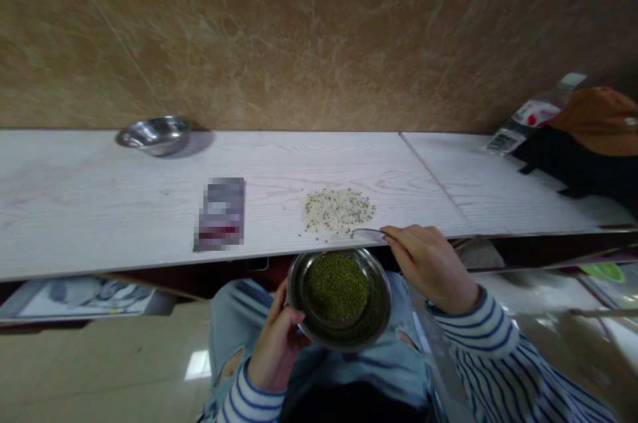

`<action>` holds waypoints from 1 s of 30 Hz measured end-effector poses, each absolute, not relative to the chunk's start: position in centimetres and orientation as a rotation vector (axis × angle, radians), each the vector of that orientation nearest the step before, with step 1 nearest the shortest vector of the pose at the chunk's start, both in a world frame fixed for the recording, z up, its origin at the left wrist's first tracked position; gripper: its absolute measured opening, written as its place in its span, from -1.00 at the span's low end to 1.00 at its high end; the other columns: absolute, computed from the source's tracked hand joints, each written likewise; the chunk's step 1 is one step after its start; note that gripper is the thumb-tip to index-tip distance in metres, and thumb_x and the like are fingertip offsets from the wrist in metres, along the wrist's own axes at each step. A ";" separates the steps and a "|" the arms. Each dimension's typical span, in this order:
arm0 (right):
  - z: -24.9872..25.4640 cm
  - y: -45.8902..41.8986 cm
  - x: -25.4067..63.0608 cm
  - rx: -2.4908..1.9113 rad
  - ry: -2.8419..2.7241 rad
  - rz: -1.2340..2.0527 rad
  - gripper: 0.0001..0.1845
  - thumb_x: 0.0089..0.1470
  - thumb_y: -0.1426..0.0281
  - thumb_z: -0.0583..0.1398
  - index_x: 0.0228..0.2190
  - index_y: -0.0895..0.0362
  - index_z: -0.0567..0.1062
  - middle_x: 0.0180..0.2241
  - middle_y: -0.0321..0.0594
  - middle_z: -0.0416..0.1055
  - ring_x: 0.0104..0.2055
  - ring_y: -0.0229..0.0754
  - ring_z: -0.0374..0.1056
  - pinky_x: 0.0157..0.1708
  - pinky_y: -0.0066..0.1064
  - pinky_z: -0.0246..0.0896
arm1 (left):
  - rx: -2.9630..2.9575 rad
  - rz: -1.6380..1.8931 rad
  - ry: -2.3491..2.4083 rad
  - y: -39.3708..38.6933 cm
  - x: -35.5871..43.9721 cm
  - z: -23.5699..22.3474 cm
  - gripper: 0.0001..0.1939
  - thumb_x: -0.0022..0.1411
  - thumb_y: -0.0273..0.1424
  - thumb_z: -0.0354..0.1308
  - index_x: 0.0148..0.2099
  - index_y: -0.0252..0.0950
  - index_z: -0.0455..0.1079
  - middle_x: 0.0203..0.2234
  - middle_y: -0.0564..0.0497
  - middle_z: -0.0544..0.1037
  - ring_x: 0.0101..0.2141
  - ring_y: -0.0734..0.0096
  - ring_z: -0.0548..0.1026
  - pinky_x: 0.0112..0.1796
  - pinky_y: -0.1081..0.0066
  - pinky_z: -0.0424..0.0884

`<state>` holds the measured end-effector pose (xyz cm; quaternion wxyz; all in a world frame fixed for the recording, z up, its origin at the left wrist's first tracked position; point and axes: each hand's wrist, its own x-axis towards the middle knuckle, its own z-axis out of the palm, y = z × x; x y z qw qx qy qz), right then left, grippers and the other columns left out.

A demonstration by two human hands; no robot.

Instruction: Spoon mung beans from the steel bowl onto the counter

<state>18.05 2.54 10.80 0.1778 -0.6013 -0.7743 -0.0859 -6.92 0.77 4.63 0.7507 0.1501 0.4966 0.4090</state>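
Small strokes at the pile, with a level bowl below the edge

In the head view, the mixed pile (339, 210) of pale grains and small green beans lies spread on the white counter (279, 157), right of its middle and close to the near edge. The left hand (276, 350) grips the steel bowl (376, 316) at its left side, thumb over the rim and fingers curled around the outside. The bowl sits over the lap, just below the counter's near edge, with green beans (339, 286) inside. The right hand (433, 267) is closed on a slim metal utensil (367, 233), pinched between thumb and fingers; its tip rests at the near side of the pile. Whether that tip is a blade or a shallow spoon cannot be told.

The work at the pile looks fine and close, so a low, nearly flat tip and short, light strokes should suit it best; a hard flick could scatter beans over the edge. Working from the thin rim of the pile inward should make single beans easier to part from the grains. The bowl is best held level, its far rim tucked close beneath the edge, since a tilt could spill its load.
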 end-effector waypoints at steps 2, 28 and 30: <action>10.8 2.5 18.0 -1.705 -2.190 -0.227 -0.75 0.22 0.42 0.04 -0.14 0.17 0.45 -0.33 -0.17 0.49 -0.28 -0.17 0.37 -0.25 -0.31 0.14 | 0.331 0.897 1.082 0.8 -6.9 4.6 -0.30 -0.10 -0.51 0.08 0.16 -0.13 0.19 -0.17 -0.04 0.45 -0.32 0.26 0.39 -0.46 0.30 0.40; 10.8 2.4 17.2 -1.683 -2.204 -0.170 -0.73 0.22 0.41 0.03 -0.12 0.16 0.46 -0.29 -0.15 0.51 -0.25 -0.18 0.39 -0.23 -0.31 0.16 | 0.330 0.897 1.096 0.8 -6.8 4.9 -0.34 -0.08 -0.53 0.06 0.13 -0.12 0.22 -0.25 0.02 0.47 -0.37 0.31 0.38 -0.50 0.34 0.37; 10.9 2.5 17.0 -1.675 -2.219 -0.155 -0.73 0.23 0.41 0.02 -0.12 0.15 0.46 -0.28 -0.14 0.52 -0.24 -0.18 0.39 -0.23 -0.31 0.16 | 0.328 0.901 1.094 0.8 -6.9 4.9 -0.35 -0.09 -0.53 0.07 0.13 -0.12 0.23 -0.23 0.02 0.47 -0.37 0.31 0.39 -0.48 0.34 0.37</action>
